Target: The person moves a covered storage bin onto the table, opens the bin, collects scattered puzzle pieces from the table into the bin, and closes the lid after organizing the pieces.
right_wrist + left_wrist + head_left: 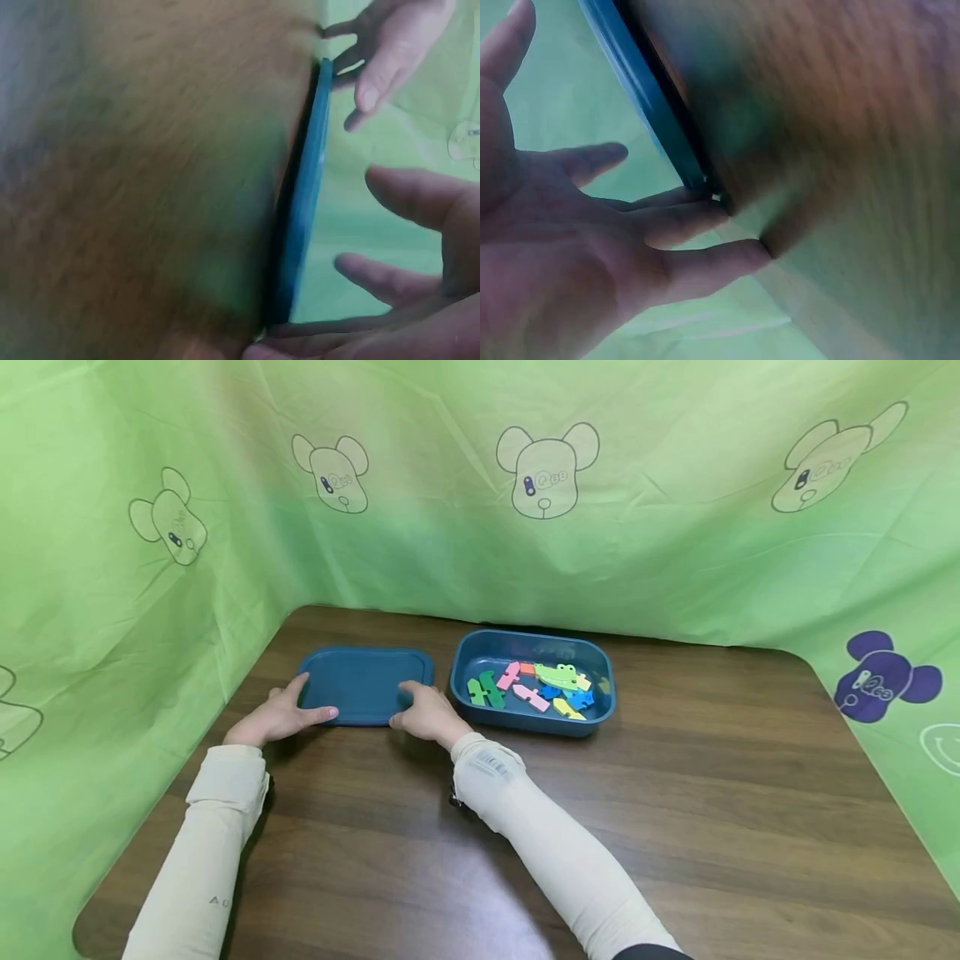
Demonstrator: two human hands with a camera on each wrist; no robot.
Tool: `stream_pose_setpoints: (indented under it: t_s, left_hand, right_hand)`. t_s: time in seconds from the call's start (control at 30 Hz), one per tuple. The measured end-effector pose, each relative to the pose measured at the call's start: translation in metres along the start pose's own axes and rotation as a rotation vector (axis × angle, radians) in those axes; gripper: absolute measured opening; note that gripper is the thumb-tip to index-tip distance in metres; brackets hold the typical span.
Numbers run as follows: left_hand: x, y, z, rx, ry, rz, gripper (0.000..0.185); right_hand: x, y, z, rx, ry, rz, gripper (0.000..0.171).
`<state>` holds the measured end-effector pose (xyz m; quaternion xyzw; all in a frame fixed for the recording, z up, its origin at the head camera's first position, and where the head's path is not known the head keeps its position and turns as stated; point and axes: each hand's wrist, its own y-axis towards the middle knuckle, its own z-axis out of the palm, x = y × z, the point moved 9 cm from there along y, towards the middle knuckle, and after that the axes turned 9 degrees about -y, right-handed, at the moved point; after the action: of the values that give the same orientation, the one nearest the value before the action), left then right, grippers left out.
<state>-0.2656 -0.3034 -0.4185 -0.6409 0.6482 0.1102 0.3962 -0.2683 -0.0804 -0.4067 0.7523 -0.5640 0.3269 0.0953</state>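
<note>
A flat dark-blue lid (365, 683) lies on the table. At its left edge is my left hand (281, 714), thumb spread along the front corner; in the left wrist view its fingers are stretched out, the lower ones touching the lid's corner and the tabletop. My right hand (431, 717) is at the lid's right front corner. In the right wrist view, the right hand's thumb (412, 196) and index finger stand apart above the lid, while lower fingers touch its end. Neither hand has fingers curled round the lid.
Right of the lid stands an open dark-blue box (525, 719) holding several colourful puzzle pieces, among them a green crocodile head (557, 675) and a pink piece (531, 697). Green printed cloth (450, 552) hangs around the brown wooden table (712, 793).
</note>
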Motion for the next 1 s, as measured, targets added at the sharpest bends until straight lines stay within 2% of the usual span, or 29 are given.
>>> stream_pose_setpoints:
  t_s: [0.1, 0.33, 0.6, 0.8, 1.0]
  left_hand:
    - [0.001, -0.002, 0.001, 0.0, -0.01, 0.016, 0.108]
    - [0.005, -0.006, -0.001, -0.076, -0.01, 0.048, 0.097]
    - [0.007, -0.015, -0.009, -0.145, -0.035, 0.065, 0.079]
    - [0.001, -0.022, -0.016, -0.202, -0.039, 0.113, 0.062]
    - [-0.013, -0.027, -0.026, -0.304, -0.05, 0.206, 0.047]
  right_hand:
    - [-0.001, -0.001, -0.005, -0.06, 0.07, -0.008, 0.065]
    - [0.005, -0.003, -0.009, -0.18, 0.002, -0.01, 0.057]
    - [0.018, -0.01, -0.018, -0.247, -0.048, -0.06, 0.041]
    - [0.021, -0.018, -0.027, -0.309, -0.07, -0.088, 0.028]
    - [0.026, -0.027, -0.035, -0.364, -0.097, -0.12, 0.027]
